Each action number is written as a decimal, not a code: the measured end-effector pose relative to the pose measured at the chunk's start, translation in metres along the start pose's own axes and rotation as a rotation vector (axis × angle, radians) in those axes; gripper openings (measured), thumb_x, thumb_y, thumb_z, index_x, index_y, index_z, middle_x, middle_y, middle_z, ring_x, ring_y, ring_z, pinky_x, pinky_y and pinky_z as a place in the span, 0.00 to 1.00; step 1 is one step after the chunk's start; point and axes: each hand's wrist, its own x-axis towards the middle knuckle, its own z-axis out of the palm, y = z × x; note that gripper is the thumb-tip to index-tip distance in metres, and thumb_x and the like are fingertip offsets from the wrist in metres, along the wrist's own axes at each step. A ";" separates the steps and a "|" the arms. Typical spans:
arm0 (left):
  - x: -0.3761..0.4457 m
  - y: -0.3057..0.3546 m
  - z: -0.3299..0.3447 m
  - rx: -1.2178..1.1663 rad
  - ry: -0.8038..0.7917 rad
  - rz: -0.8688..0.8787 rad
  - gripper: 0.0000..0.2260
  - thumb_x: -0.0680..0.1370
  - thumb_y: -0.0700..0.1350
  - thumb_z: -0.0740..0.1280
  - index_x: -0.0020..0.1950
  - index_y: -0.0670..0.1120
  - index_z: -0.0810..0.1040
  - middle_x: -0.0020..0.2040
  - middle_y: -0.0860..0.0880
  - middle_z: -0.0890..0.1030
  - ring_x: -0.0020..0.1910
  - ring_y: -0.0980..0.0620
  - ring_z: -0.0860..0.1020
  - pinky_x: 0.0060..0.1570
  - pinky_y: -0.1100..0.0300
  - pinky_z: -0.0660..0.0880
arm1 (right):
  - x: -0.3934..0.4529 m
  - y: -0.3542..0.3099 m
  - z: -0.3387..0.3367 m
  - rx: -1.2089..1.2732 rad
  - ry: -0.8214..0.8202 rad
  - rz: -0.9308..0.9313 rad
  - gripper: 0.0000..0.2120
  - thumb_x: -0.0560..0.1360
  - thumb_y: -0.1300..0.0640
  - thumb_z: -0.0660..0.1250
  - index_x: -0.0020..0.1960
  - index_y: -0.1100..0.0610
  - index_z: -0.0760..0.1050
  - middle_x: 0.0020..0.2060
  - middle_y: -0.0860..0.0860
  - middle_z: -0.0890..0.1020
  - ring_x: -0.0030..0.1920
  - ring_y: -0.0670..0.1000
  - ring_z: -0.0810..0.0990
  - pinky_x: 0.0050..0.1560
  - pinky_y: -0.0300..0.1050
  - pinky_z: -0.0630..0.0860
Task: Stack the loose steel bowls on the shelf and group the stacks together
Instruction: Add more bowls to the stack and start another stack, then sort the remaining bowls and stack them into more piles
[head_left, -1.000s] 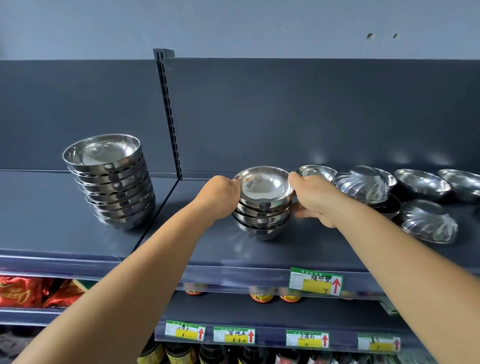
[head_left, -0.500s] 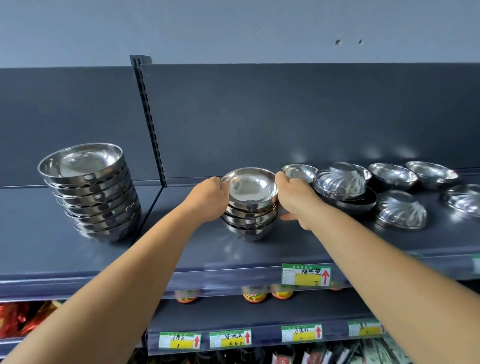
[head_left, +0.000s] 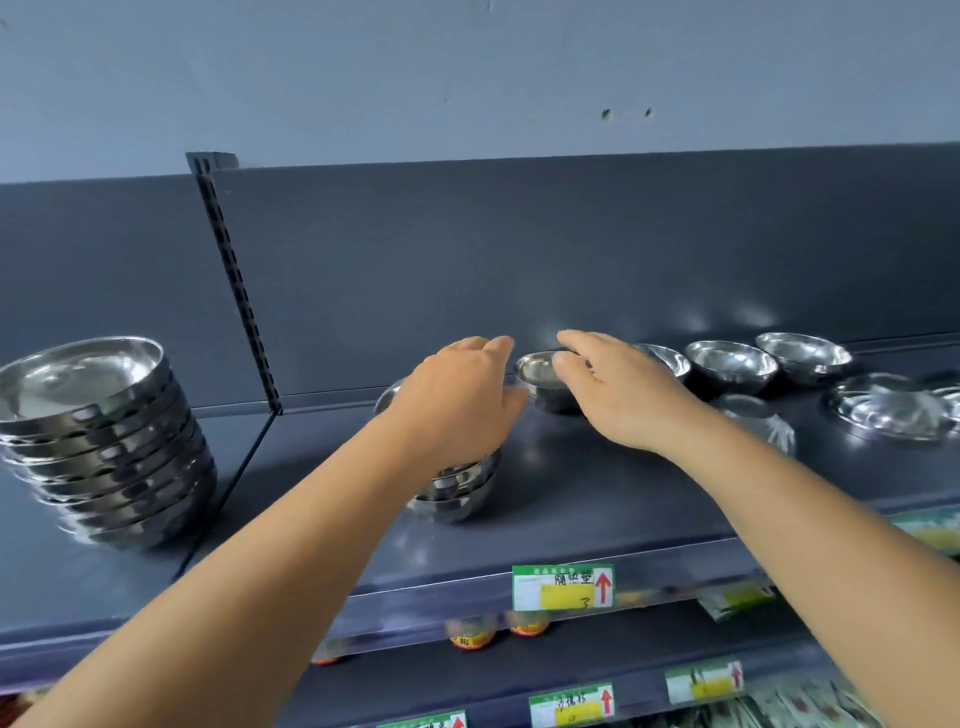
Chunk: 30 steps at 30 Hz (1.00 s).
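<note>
On shelf edge (head_left: 467, 587) | price tag (head_left: 563, 587): red arrow, handwritten "3"

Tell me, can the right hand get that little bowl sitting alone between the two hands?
Probably yes. The right hand is open with its fingers right at the rim of the little bowl, and nothing stands between them. The left hand hovers beside it over the small stack.

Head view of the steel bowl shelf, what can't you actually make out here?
- Small stack of bowls: the left hand covers its top, so the count is hidden.
- Loose bowl: the right hand hides its right side; whether its fingers touch it is unclear.
- Fluted dishes: motion-blurred, cut by the right edge.
- Price tags: writing unreadable.
</note>
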 end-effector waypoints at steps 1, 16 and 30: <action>0.005 0.009 0.004 0.000 -0.008 0.022 0.19 0.80 0.50 0.59 0.68 0.42 0.68 0.66 0.46 0.74 0.64 0.46 0.72 0.59 0.53 0.71 | 0.000 0.010 -0.007 -0.016 0.003 -0.001 0.22 0.82 0.49 0.51 0.73 0.54 0.64 0.73 0.50 0.67 0.71 0.52 0.65 0.67 0.47 0.62; 0.083 0.100 0.088 0.024 -0.170 0.012 0.46 0.70 0.54 0.74 0.79 0.52 0.49 0.77 0.48 0.57 0.76 0.46 0.57 0.71 0.51 0.64 | 0.018 0.160 -0.055 -0.062 -0.172 0.011 0.26 0.80 0.48 0.57 0.76 0.51 0.58 0.75 0.49 0.63 0.72 0.52 0.64 0.68 0.49 0.63; 0.095 0.092 0.110 0.134 -0.161 -0.021 0.46 0.71 0.44 0.74 0.79 0.54 0.46 0.79 0.55 0.49 0.78 0.47 0.54 0.62 0.50 0.74 | 0.039 0.188 -0.038 -0.060 -0.398 0.032 0.23 0.77 0.46 0.60 0.67 0.57 0.66 0.60 0.56 0.78 0.60 0.57 0.75 0.61 0.53 0.72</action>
